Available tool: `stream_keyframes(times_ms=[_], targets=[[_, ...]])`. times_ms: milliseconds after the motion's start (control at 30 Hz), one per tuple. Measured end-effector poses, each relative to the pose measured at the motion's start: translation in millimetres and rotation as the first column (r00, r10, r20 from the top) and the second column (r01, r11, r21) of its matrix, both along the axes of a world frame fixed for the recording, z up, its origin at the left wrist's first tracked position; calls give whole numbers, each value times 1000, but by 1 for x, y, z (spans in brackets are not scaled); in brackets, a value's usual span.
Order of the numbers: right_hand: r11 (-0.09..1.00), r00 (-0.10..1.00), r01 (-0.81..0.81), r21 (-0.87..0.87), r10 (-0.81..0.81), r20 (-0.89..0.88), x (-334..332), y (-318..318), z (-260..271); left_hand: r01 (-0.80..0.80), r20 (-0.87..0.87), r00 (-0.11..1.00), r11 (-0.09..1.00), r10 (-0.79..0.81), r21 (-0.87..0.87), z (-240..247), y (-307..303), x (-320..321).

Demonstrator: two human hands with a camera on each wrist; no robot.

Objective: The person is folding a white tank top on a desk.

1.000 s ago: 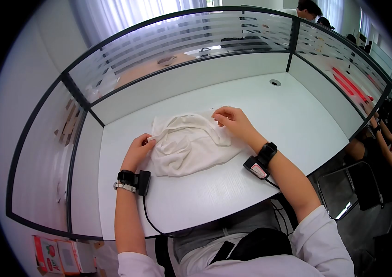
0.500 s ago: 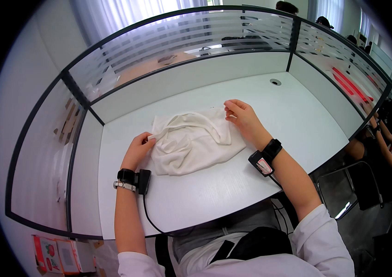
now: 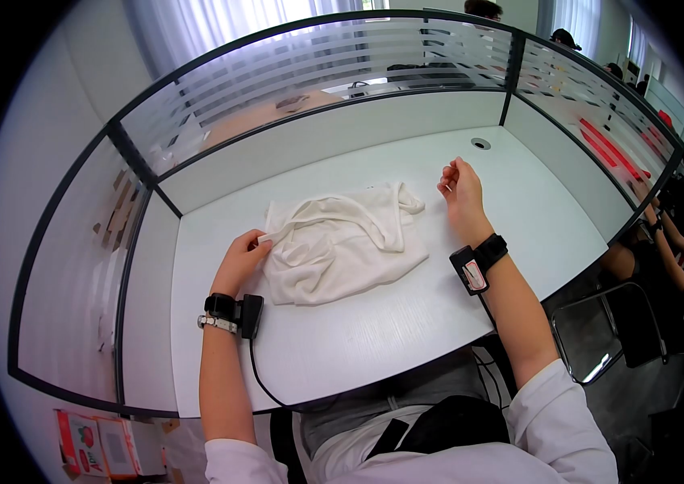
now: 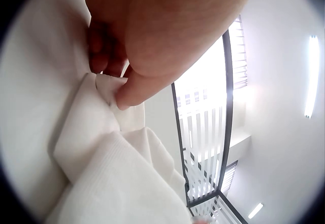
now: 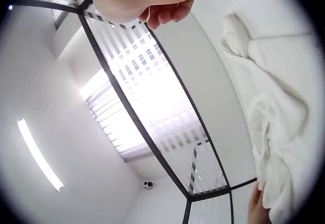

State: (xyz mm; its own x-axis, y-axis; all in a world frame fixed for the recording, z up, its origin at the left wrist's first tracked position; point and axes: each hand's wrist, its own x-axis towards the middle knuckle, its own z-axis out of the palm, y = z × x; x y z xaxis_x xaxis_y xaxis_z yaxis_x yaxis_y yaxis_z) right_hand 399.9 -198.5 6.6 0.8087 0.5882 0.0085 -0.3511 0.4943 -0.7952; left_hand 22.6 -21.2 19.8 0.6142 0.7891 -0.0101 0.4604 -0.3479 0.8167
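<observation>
Thumb and fingers of the left hand (image 3: 239, 262) pinch the left edge of the cloth (image 3: 350, 262); the left wrist view shows the thumb lying over the fabric. The fingers of the right hand (image 3: 465, 198) are loosely bent and grasp nothing; that hand is apart from the cloth, just beyond its far right corner. The cloth, white, lies rumpled on the desk (image 3: 382, 335) between the two hands: a curved fold arches across its upper part, a bunched swirl sits near the left hand, and the far right corner is turned into a small fold. A black wrist camera is strapped to each arm, the left one (image 3: 252, 319) beside a pale metal band (image 3: 218, 325), with a cable (image 3: 265, 381) running from it toward the person's lap. Around the desk stands a partition (image 3: 301, 145) with striped, see-through upper panels; a round desk hole (image 3: 480, 144) lies near the far right corner. Outward, there are a printed box (image 3: 84, 444) at lower left, a chair (image 3: 640, 323) at right, and a curtain (image 3: 221, 32) behind the partition.
</observation>
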Motion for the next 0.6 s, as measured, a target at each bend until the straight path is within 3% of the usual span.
stream_keyframes(times_ms=[200, 267, 333, 400, 433, 467, 533, 567, 600], targets=[[996, 995, -85, 28, 83, 61, -3, 2, 1, -3, 38, 999, 1000, 3, 7, -1, -2, 1], [994, 931, -47, -100, 80, 356, -17, 1, 6, 9, 40, 999, 1000, -10, 24, 0, -2, 1], [995, 917, -49, -82, 77, 392, -22, 5, 4, -4, 28, 1000, 1000, 4, 28, 3, -6, 1], [975, 741, 223, 21, -184, 646, -29, 12, 1, -8, 26, 1000, 1000, 7, 20, 4, -7, 1], [974, 739, 226, 10, -178, 650, -31, 11, 2, 6, 43, 999, 1000, -7, 15, 4, -7, 1], [971, 697, 205, -122, -57, 715, -22, 10, 1, 12, 51, 999, 1000, -13, 16, 5, -7, 1], [884, 897, -84, -461, 268, 350, -9, 11, 4, 23, 33, 999, 1000, -23, 6, 3, -3, 0], [884, 897, -87, -460, 270, 350, -7, 11, 1, 21, 33, 999, 1000, -21, 6, 2, -2, -1], [860, 822, 18, -510, 278, 498, -16, 4, 7, 15, 22, 1000, 1000, -15, 10, 3, -4, -1]])
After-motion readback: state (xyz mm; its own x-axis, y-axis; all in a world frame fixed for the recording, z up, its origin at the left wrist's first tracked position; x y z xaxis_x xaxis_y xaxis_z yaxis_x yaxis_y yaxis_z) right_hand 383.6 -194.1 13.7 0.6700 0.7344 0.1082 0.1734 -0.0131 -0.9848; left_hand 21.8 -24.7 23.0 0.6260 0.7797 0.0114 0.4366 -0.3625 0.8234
